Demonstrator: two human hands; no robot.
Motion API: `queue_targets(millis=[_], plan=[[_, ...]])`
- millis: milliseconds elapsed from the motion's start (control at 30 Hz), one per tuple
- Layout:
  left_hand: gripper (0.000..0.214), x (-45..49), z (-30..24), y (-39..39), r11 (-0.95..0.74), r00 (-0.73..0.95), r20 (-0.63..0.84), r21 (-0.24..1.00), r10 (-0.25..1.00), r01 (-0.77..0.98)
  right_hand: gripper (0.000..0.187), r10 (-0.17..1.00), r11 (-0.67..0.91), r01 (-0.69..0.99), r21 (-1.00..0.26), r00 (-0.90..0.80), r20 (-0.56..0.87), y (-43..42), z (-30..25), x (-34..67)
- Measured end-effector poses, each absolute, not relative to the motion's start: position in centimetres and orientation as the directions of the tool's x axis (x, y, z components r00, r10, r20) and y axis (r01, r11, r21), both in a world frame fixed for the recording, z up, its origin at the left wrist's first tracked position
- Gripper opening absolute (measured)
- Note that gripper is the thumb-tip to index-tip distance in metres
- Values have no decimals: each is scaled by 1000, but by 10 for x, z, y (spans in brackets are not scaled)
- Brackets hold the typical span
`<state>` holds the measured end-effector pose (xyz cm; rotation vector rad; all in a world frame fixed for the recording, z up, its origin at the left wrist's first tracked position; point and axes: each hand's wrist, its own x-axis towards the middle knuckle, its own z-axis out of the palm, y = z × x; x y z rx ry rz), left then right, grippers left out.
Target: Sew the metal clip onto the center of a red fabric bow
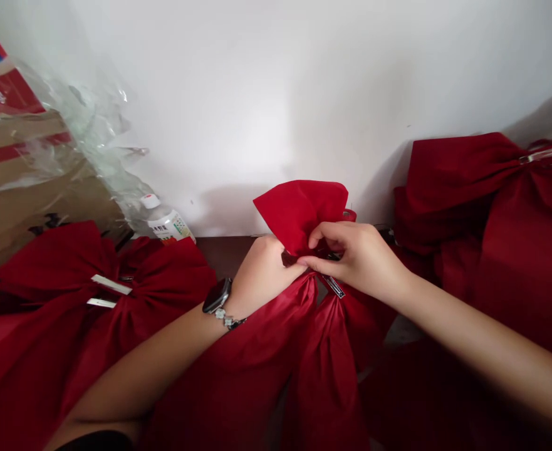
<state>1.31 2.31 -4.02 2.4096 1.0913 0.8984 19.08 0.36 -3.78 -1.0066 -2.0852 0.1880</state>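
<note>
Both hands meet at the gathered middle of a red fabric bow (304, 210), whose upper loop stands up against the white wall. My left hand (269, 263) is closed round the gather from the left, its fingers partly hidden behind the cloth. From the right, my right hand (346, 250) pinches the bow's centre between thumb and fingers. A metal clip (333, 285) sticks out just below the right thumb. Red tails (329, 363) hang down from the gather toward me.
Another red bow (158, 269) with pale clips (111, 284) lies at left. More red bows (463, 169) are piled at right. A white-labelled bottle (165, 219) stands by the wall (238, 94), beside clear plastic wrap (97, 119) and a cardboard box (22, 188).
</note>
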Motion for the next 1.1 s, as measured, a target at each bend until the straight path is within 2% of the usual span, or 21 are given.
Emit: queue_targets(millis=[133,200,267,333,400,467,667,767,833,933,967,1033,1100], plan=[[4,16,-38,19,-666,519,417,466,746,582,13,621,723,642,-257,-441,648,2,-44,186],[4,17,-38,18,-676,535,415,476,736,562,11,632,720,647,-249,-464,621,2,-46,186],[4,17,-40,20,-671,548,399,539,736,509,10,686,694,638,-334,-444,576,4,-45,186],[3,16,-41,23,-629,538,380,657,752,416,8,743,654,594,-468,-392,542,6,-43,187],[3,15,-43,27,-556,513,361,777,779,296,7,781,621,516,-590,-345,521,8,-41,189],[8,13,-45,31,-489,493,340,847,800,208,11,807,590,425,-686,-335,487,11,-38,192],[17,10,-43,36,-338,500,251,937,829,90,26,838,463,240,-853,-433,333,15,-24,205],[19,9,-40,40,-278,455,218,958,863,67,27,867,363,77,-928,-394,306,16,-20,208],[17,9,-41,41,-300,389,241,949,889,100,25,882,303,-32,-952,-370,293,16,-22,206],[18,10,-46,39,-519,219,475,821,852,240,25,893,240,-91,-967,-369,256,16,-28,199],[19,11,-48,36,-620,188,594,718,783,316,26,894,237,-87,-968,-370,253,16,-30,196],[14,12,-50,29,-771,247,773,434,585,466,27,887,274,-57,-960,-372,276,12,-31,192],[10,14,-51,23,-830,362,835,185,415,527,28,869,342,-19,-940,-374,324,6,-31,189]])
